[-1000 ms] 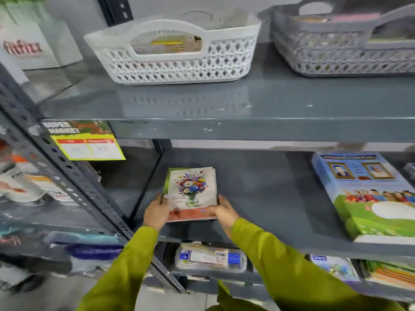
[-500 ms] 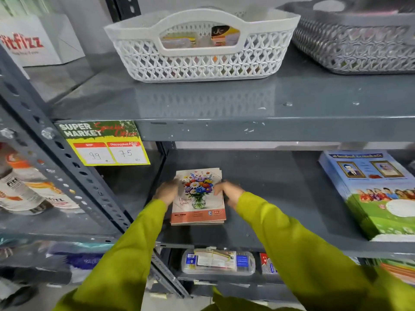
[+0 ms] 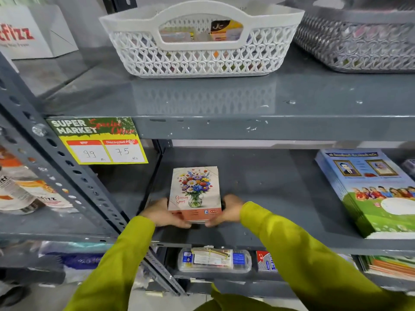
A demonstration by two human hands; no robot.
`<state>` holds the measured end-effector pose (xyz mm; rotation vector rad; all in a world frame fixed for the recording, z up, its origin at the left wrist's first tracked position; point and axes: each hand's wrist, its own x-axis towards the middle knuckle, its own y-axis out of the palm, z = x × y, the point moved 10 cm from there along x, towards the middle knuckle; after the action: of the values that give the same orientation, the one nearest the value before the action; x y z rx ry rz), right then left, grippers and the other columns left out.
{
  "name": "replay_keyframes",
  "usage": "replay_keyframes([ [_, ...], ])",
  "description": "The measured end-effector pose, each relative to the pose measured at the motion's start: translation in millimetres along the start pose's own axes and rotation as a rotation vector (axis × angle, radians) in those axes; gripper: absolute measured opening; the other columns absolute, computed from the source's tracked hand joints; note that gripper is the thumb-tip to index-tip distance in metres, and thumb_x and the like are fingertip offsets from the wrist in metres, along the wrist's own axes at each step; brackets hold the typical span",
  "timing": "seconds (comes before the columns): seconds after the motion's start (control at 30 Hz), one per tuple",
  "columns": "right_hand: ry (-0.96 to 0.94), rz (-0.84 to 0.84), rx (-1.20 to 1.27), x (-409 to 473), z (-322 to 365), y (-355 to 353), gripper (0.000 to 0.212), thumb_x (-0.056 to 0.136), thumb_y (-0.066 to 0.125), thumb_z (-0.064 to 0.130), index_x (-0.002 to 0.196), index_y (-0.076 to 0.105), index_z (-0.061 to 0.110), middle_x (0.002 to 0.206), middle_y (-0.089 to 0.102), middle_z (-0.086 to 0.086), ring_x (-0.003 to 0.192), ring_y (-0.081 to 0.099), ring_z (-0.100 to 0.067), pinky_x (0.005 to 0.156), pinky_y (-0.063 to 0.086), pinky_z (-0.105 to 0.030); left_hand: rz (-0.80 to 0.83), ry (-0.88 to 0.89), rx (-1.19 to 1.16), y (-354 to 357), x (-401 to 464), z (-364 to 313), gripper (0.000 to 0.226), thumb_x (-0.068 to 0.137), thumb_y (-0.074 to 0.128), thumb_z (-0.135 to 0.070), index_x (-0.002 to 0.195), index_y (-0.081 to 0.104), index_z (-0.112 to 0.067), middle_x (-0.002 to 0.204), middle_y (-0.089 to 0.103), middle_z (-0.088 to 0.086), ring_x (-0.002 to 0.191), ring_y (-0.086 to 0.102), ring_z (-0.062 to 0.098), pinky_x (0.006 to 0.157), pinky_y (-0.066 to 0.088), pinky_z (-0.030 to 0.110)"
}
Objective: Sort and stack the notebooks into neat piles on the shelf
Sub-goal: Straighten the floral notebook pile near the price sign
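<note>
1. A small pile of notebooks (image 3: 195, 195) is seen lying flat on the middle shelf (image 3: 269, 194), near its front left.
2. Its near corners are clasped by the left hand (image 3: 162, 215) and right hand (image 3: 228, 212).
3. The pile is judged light, stiff and glossy; it is best gripped at opposite edges so covers cannot slide.

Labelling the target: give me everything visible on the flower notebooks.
The notebooks form a small squared stack lying flat on the grey middle shelf. The top cover shows a flower bouquet in a glass vase, an orange bottom band and a "GOLD" logo. The left hand and right hand press the near corners.
</note>
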<state>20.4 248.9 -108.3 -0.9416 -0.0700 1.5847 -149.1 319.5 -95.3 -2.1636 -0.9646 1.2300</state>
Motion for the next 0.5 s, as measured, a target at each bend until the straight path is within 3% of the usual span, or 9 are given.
replay_keyframes([
  [0.13,0.059,-0.155,-0.333,5.7,3.4,10.3,0.072,0.061,0.084,0.045,0.123,0.061,0.018,0.121,0.069,-0.004,0.107,0.067,-0.023,0.093,0.051,-0.029,-0.128,-0.051,0.178,-4.0,10.0,13.6,0.071,0.045,0.094,-0.028,0.111,0.07,-0.012,0.111,0.074,0.002,0.097,0.068,0.021,0.083,0.053,0.024],
  [0.27,0.111,-0.284,-0.317,5.0,1.1,-1.6,0.066,0.063,0.083,0.042,0.12,0.062,0.014,0.118,0.07,-0.005,0.102,0.069,-0.023,0.088,0.055,-0.031,-0.206,-0.061,0.216,-12.9,14.0,13.7,0.07,0.048,0.092,-0.025,0.112,0.069,-0.008,0.114,0.071,0.008,0.101,0.067,0.026,0.087,0.056,0.029],
  [0.5,0.12,-0.32,-0.3,-1.1,1.7,-5.8,0.064,0.066,0.083,0.038,0.12,0.061,0.012,0.119,0.069,-0.006,0.104,0.068,-0.023,0.092,0.054,-0.033,-0.248,-0.076,0.187,-17.9,15.3,12.1,0.067,0.052,0.092,-0.026,0.112,0.069,-0.007,0.115,0.07,0.012,0.102,0.068,0.027,0.089,0.056,0.03],
])
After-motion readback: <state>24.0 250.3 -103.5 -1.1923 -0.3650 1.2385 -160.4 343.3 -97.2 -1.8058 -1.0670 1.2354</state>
